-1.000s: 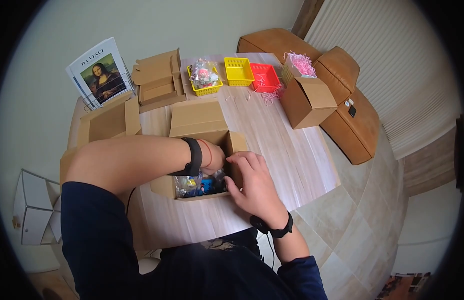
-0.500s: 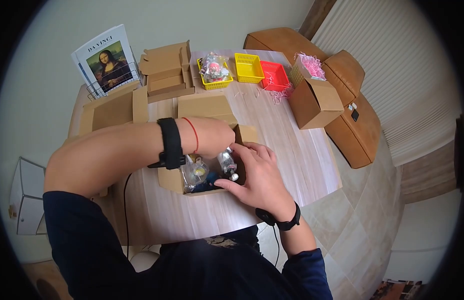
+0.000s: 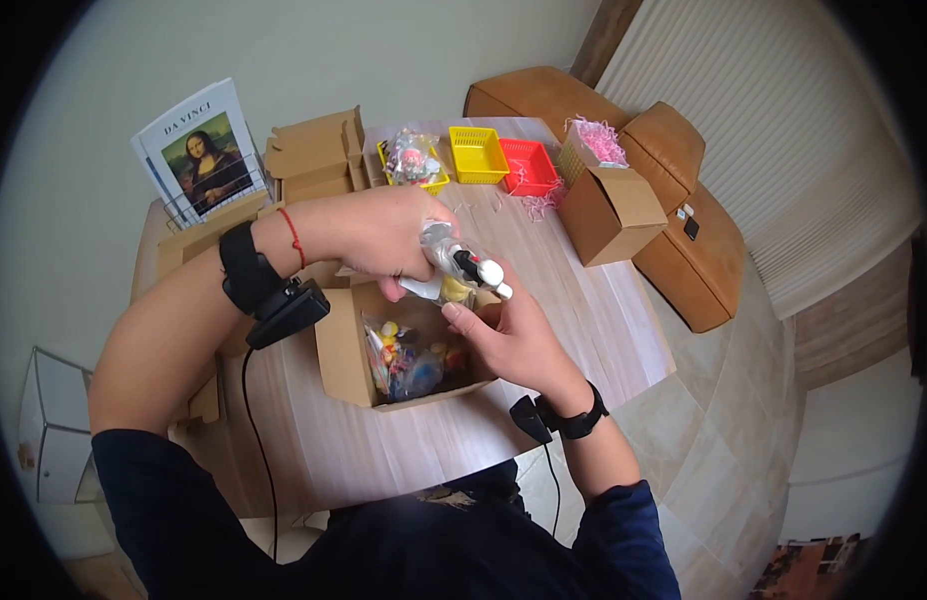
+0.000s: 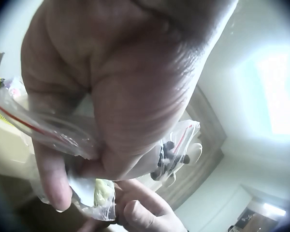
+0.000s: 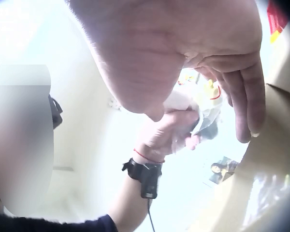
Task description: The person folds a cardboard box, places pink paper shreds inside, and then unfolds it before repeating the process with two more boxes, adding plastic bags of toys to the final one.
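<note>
My left hand [image 3: 389, 235] holds clear plastic zip bags above the open cardboard box [image 3: 342, 350]. One bag holds a white and black figure [image 3: 476, 268]; below it a clear bag [image 3: 456, 290] shows something pale yellow. The left wrist view shows the red-striped seal of a clear bag [image 4: 43, 128] across the left fingers. My right hand [image 3: 519, 340] is beside the bags at the box's right side, thumb tip close to the yellow one. In the right wrist view its fingers [image 5: 244, 106] reach down fairly straight. Inside the box lie several bagged colourful toys [image 3: 414, 365].
Along the back stand a yellow basket [image 3: 442, 187] heaped with bagged items, another yellow basket [image 3: 479, 155] and a red basket [image 3: 529, 168] with pink paper shreds. A closed carton [image 3: 612, 215] is at the right; a rack with a Da Vinci book [image 3: 204, 150] is back left.
My left hand has come up out of the box, bringing clear bags with figures into sight. The right hand has stayed by the box's right side. More of the box's contents shows now.
</note>
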